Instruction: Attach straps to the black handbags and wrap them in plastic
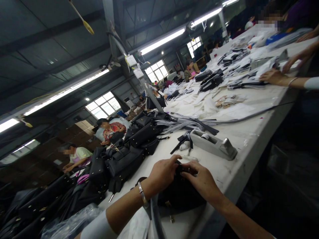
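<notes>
My left hand (163, 172) and my right hand (201, 179) meet over a black bag (179, 196) that lies on the white table (239, 139) near its front edge. Both hands are closed, with the fingers pinching the top of the bag where they meet. A silver bracelet (142, 196) sits on my left wrist. A grey strap (156, 215) runs down from under the bag toward me.
A grey tape dispenser (214, 144) stands just beyond my hands. Several black bags (129, 149) are piled to the left. Black straps (189, 122) and white cut pieces (199, 103) cover the table farther on. Another person's hands (274, 76) work at the far right. Other workers sit at the left.
</notes>
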The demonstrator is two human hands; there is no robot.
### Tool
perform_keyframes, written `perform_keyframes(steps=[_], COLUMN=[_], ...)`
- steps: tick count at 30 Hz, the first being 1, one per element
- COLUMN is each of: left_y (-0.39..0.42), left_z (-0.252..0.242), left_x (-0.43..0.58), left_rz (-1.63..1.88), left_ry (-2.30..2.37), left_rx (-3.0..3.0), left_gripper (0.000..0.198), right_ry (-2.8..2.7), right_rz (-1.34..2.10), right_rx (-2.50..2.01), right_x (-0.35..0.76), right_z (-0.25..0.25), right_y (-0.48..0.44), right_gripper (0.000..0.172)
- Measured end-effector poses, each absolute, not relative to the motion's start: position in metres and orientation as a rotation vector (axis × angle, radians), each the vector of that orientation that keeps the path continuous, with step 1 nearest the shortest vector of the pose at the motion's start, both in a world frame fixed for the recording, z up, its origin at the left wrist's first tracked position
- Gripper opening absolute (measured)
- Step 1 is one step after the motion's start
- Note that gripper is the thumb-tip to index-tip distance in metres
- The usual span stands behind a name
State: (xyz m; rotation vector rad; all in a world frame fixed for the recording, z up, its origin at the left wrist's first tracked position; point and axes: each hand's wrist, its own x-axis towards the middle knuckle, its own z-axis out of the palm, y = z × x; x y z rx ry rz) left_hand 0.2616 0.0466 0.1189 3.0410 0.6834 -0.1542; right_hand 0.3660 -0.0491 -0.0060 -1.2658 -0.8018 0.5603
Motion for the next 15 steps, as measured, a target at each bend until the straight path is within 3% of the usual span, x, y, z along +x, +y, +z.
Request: perform_keyframes(steps=[10, 15], left_y=[0.052, 0.051], left_z=[0.110, 0.104], left_x=[0.250, 0.245], left_rz=[0.002, 0.041], left_ry=[0.508, 0.484], left_rx=[2.901, 3.008], left_gripper=[0.025, 0.033], right_ry=[-0.697, -0.828], right_rz=[0.915, 0.941], right_rx=[-1.140, -1.216], right_x=[0.373, 0.384], right_z=[-0.007, -0.001], right_y=[-0.048, -0.044], right_gripper=[0.039, 0.031])
